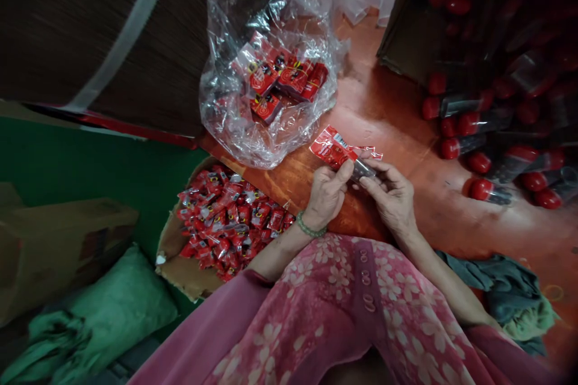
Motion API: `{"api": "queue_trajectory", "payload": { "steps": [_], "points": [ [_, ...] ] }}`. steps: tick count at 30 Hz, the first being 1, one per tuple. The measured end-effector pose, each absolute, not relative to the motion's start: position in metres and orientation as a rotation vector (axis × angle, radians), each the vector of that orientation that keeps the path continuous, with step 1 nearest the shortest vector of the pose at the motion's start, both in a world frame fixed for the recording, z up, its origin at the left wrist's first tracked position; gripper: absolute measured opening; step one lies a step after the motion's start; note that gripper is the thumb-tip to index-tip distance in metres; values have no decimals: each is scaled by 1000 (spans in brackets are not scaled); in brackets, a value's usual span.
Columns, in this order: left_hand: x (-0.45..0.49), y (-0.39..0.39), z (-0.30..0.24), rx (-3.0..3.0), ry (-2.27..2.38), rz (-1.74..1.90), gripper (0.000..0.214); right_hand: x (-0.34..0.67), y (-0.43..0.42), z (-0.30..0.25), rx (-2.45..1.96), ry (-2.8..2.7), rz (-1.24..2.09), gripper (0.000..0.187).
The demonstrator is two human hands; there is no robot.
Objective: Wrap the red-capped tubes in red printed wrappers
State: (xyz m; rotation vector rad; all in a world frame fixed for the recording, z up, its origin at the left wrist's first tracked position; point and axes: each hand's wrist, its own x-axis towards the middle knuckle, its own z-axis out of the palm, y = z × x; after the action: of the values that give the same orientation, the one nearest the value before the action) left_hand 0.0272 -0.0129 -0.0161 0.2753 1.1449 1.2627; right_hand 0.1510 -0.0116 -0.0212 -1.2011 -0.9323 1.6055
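Note:
My left hand (pixel 327 192), with a green bead bracelet on its wrist, pinches a red printed plastic wrapper (pixel 329 145) between thumb and fingers. A clear tube (pixel 362 169) with a dark look lies against the wrapper's lower right end; whether it is inside cannot be made out. My right hand (pixel 394 195) grips that tube by its right part, thumb on top. Past the right fingertips a second red and clear wrapper edge (pixel 371 152) sticks out. Both hands are close together over the edge of the reddish table (pixel 361 218).
An opened clear plastic bag (pixel 271 147) holds stacks of red wrappers (pixel 295 75). Below it stands a cardboard box (pixel 176 264) of red-wrapped pieces. Several red-capped clear tubes (pixel 481 189) lie at right beside a carton (pixel 397 42). A dark cloth (pixel 501 289) is near my right forearm.

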Motion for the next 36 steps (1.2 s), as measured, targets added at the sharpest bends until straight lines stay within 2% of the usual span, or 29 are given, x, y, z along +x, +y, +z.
{"api": "queue_trajectory", "payload": {
  "steps": [6,15,21,36],
  "points": [
    [37,-13,-12,380,1008,1235,45,150,-7,-19,-1218,-981,1497,43],
    [32,-9,0,322,1029,1300,52,148,-3,-14,-1149,-915,1612,40],
    [46,-14,-6,391,958,1260,48,151,-1,-24,-1162,-921,1481,48],
    [36,-26,-8,570,818,1070,43,164,9,-28,-1074,-1183,1492,67]
  ]
}}
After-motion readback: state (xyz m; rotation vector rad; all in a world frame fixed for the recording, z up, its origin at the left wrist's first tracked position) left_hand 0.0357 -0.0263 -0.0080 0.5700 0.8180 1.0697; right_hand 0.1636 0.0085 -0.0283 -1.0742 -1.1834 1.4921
